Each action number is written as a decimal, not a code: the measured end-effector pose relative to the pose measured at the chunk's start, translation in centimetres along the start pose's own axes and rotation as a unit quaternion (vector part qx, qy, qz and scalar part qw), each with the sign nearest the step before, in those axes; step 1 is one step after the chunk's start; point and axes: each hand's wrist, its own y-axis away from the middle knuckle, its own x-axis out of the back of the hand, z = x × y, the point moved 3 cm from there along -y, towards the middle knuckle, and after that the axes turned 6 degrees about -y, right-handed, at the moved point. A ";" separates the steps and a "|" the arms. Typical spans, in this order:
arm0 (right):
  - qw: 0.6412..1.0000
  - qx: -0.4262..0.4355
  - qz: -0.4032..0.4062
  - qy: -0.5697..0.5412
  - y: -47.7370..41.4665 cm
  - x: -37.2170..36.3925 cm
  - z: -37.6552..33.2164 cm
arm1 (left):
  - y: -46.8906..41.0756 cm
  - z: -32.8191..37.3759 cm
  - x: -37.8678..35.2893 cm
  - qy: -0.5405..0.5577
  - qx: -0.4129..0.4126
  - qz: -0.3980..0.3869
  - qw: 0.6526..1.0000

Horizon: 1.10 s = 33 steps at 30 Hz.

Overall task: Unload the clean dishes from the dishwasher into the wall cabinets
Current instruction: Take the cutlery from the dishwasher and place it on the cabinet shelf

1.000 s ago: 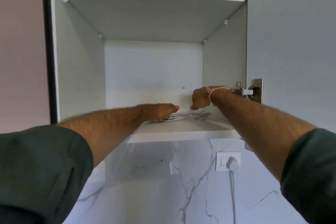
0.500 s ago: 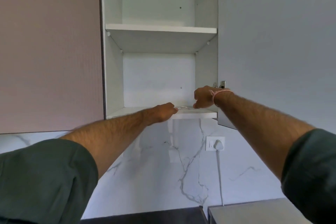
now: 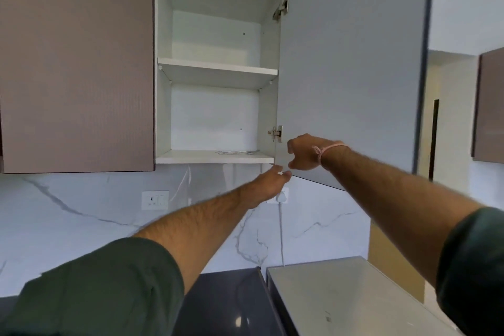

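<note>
Probably light, stiff and slippery, the cutlery point(image 3: 236, 152) is lying on the shelf point(image 3: 185, 157), best pinched mid-handle; left hand point(image 3: 268, 183) and right hand point(image 3: 305, 151) are hovering, fingers point(image 3: 282, 174) loose, empty.

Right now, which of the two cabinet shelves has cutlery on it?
The lower shelf: thin metal cutlery lies on it, toward the right. The upper shelf shows none.
</note>
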 end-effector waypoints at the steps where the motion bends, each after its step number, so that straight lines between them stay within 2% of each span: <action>1: 1.000 0.001 0.001 0.005 1.3 0.5 0.6 | 0.9 1.2 -1.0 0.023 0.003 -0.002 1.000; 4: 1.000 0.013 0.008 0.019 5.1 2.0 2.6 | 3.2 4.3 -4.3 0.126 0.032 -0.025 0.991; 7: 0.999 0.024 0.012 0.042 9.0 3.2 5.5 | 4.6 7.5 -8.3 0.287 0.064 -0.052 0.954; 12: 0.991 0.045 0.019 0.122 15.5 3.7 11.1 | 6.2 13.9 -15.7 0.509 0.079 -0.086 0.853; 14: 0.990 0.043 0.012 0.133 17.6 3.6 13.2 | 6.8 15.8 -17.7 0.608 0.104 -0.067 0.784; 15: 0.990 0.040 0.007 0.136 18.6 3.7 14.1 | 7.0 16.6 -18.4 0.639 0.115 -0.049 0.759; 16: 0.990 0.037 0.000 0.137 19.3 3.7 14.8 | 7.1 17.0 -18.9 0.650 0.122 -0.029 0.750; 20: 0.989 0.050 -0.023 0.134 21.6 4.2 17.4 | 8.3 17.9 -19.7 0.610 0.114 0.061 0.781; 24: 0.992 0.090 -0.027 0.079 22.4 3.7 16.7 | 10.0 16.4 -18.6 0.546 0.115 0.116 0.822; 29: 0.990 0.137 -0.027 0.000 21.8 2.5 11.1 | 12.7 13.7 -14.2 0.461 0.140 0.186 0.856; 33: 0.982 0.182 -0.021 -0.040 20.3 2.0 5.3 | 13.9 9.9 -10.0 0.405 0.162 0.271 0.858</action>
